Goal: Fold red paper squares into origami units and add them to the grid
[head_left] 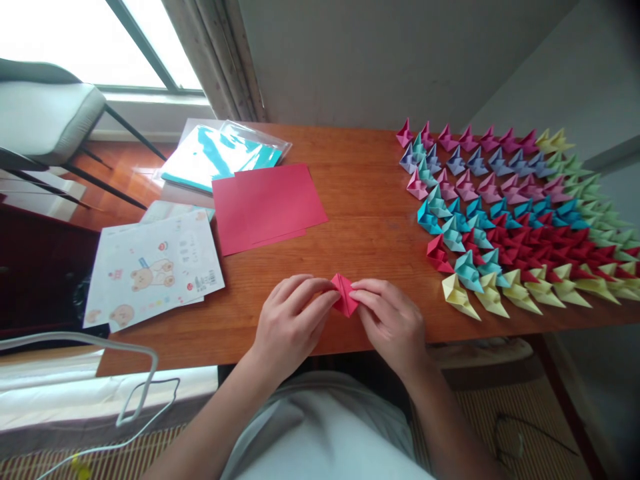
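Note:
A small piece of folded red paper, diamond-shaped with a crease down its middle, is held between my two hands over the front part of the table. My left hand pinches its left corner between thumb and fingers. On the opposite corner, my right hand grips it the same way. Behind my left hand lie flat sheets of red paper, one slightly offset from another.
Rows of folded paper boats in many colours cover the right side of the wooden table. Printed bear sheets lie at the left, near a plastic-wrapped turquoise paper pack. A chair stands by the window.

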The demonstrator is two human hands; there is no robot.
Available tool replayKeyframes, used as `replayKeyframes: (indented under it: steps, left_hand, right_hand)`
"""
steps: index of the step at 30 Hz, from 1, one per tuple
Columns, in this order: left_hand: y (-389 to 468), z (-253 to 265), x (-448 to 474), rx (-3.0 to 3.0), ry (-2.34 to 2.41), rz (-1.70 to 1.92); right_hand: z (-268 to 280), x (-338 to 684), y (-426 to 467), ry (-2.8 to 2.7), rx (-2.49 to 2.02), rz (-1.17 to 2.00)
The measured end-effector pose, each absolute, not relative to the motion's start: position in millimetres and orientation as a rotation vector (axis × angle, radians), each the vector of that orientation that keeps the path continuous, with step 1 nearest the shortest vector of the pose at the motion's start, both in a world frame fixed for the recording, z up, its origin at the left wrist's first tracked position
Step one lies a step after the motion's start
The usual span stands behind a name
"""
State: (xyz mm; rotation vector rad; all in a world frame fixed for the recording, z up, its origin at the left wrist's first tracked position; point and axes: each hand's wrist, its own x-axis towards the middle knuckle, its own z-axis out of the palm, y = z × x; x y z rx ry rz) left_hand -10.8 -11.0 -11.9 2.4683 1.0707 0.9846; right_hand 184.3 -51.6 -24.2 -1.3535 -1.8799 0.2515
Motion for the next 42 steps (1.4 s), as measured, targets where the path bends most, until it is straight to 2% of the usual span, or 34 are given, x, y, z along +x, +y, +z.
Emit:
replayKeyframes:
  steps: [11, 42]
  left_hand:
    - [-10.9, -14.4, -12.8, 2.635, 1.037, 0.727]
    - [-5.6, -6.9, -1.7, 2.407, 1.227, 0.713]
  right_hand:
    - [-26.9, 192.5, -54.8, -2.062, -1.387, 0.291]
    - [-9.2, 190.1, -32.5, -1.892, -1.497, 0.623]
